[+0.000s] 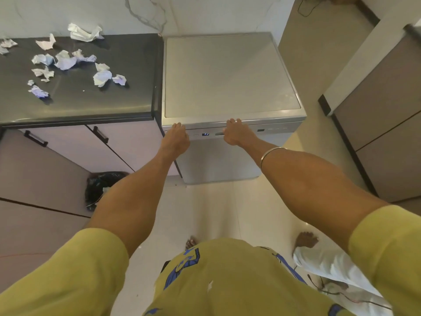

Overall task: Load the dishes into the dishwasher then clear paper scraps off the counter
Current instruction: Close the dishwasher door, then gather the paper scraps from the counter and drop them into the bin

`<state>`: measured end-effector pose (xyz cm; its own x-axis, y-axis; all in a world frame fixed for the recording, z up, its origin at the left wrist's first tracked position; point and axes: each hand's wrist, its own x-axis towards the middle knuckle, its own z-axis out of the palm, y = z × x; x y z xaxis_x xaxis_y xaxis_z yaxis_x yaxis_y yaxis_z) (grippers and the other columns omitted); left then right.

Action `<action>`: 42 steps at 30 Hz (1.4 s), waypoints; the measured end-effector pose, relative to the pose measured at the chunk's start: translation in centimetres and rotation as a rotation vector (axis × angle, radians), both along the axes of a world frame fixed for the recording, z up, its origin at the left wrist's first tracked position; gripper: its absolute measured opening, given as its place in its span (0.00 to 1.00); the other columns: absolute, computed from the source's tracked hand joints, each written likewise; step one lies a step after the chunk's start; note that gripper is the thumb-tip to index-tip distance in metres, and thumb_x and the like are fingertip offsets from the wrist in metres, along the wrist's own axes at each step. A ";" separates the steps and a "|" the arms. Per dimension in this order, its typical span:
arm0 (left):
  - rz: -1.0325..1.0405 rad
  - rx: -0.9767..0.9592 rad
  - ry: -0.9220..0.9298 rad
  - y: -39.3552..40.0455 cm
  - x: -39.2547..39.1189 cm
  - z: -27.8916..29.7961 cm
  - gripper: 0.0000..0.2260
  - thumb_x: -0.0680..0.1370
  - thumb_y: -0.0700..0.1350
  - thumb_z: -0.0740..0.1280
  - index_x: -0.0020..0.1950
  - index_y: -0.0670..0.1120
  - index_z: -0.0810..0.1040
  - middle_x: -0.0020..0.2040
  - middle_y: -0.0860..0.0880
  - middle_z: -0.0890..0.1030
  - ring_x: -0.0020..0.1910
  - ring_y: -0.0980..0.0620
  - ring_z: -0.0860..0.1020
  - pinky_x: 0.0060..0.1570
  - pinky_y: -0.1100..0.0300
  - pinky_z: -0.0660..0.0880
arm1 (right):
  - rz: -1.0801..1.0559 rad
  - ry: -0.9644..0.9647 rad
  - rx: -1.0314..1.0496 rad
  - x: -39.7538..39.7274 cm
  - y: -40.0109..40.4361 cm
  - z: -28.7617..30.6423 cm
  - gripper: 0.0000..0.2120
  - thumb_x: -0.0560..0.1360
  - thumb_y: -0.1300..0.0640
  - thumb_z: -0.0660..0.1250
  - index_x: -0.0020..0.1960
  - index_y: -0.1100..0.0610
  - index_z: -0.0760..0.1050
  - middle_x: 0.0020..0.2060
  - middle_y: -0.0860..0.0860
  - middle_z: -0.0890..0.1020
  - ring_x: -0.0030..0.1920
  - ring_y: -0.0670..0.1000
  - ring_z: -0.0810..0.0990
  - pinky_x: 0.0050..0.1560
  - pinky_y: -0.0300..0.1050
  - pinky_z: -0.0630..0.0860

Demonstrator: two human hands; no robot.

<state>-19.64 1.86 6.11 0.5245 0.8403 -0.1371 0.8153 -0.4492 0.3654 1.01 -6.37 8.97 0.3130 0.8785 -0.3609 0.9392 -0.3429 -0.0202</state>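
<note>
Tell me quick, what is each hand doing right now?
Left hand: open, fingers straight, touching the top front edge of the dishwasher; holds nothing.
Right hand: open, fingers on the same edge by the control strip; holds nothing.

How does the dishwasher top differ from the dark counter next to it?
The dishwasher top is pale grey and silvery; the counter is dark, almost black. The dishwasher top bears nothing in view, while the counter is strewn with crumpled paper scraps. Both hands, left hand and right hand, rest at the dishwasher's front edge; neither touches the counter. Both surfaces are flat, side by side at about the same height.
</note>
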 end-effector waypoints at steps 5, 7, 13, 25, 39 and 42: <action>0.021 -0.008 0.006 -0.2 -0.1 0.1 0.18 0.83 0.41 0.54 0.70 0.34 0.68 0.71 0.37 0.68 0.72 0.39 0.65 0.70 0.45 0.65 | 0.082 -0.005 -0.001 0.2 -0.6 -0.1 0.20 0.83 0.56 0.51 0.73 0.60 0.65 0.70 0.61 0.66 0.72 0.62 0.62 0.71 0.58 0.63; 0.037 -0.008 -0.001 -0.1 -0.4 0.0 0.17 0.83 0.41 0.54 0.68 0.34 0.70 0.67 0.37 0.71 0.69 0.39 0.68 0.68 0.46 0.67 | 0.086 -0.014 -0.002 0.2 -0.9 0.0 0.20 0.84 0.57 0.50 0.74 0.58 0.65 0.71 0.61 0.65 0.72 0.63 0.62 0.71 0.58 0.63; 0.064 -0.001 0.005 0.1 -1.2 0.1 0.16 0.82 0.41 0.54 0.64 0.34 0.71 0.63 0.37 0.73 0.65 0.39 0.71 0.66 0.45 0.70 | 0.048 0.044 -0.015 -0.1 -0.5 -0.3 0.23 0.83 0.53 0.49 0.74 0.62 0.64 0.71 0.60 0.65 0.71 0.62 0.62 0.69 0.58 0.64; 0.130 0.019 -0.059 1.6 -5.4 1.3 0.14 0.82 0.42 0.57 0.64 0.36 0.72 0.67 0.38 0.72 0.65 0.41 0.72 0.67 0.47 0.71 | 0.041 0.135 0.004 -3.7 2.7 0.4 0.31 0.83 0.43 0.47 0.77 0.63 0.57 0.76 0.58 0.60 0.76 0.60 0.56 0.74 0.58 0.57; 0.308 0.073 -0.027 6.2 -17.0 2.6 0.14 0.80 0.37 0.55 0.62 0.33 0.72 0.66 0.36 0.72 0.66 0.39 0.70 0.66 0.47 0.68 | 0.156 0.177 0.083 -15.3 12.0 1.5 0.30 0.84 0.43 0.47 0.78 0.62 0.55 0.77 0.59 0.59 0.77 0.61 0.57 0.75 0.56 0.56; 0.360 0.080 -0.033 7.3 -20.3 2.3 0.12 0.80 0.37 0.55 0.58 0.34 0.73 0.61 0.37 0.74 0.61 0.39 0.72 0.61 0.48 0.71 | 0.179 0.194 0.116 -17.3 14.7 2.3 0.30 0.84 0.44 0.48 0.78 0.63 0.55 0.77 0.60 0.59 0.76 0.61 0.58 0.73 0.56 0.57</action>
<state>-39.98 9.17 8.41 0.1958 0.9793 -0.0516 0.9149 -0.1635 0.3691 -16.32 8.35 11.22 0.0842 0.9524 -0.2930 0.9592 -0.1570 -0.2349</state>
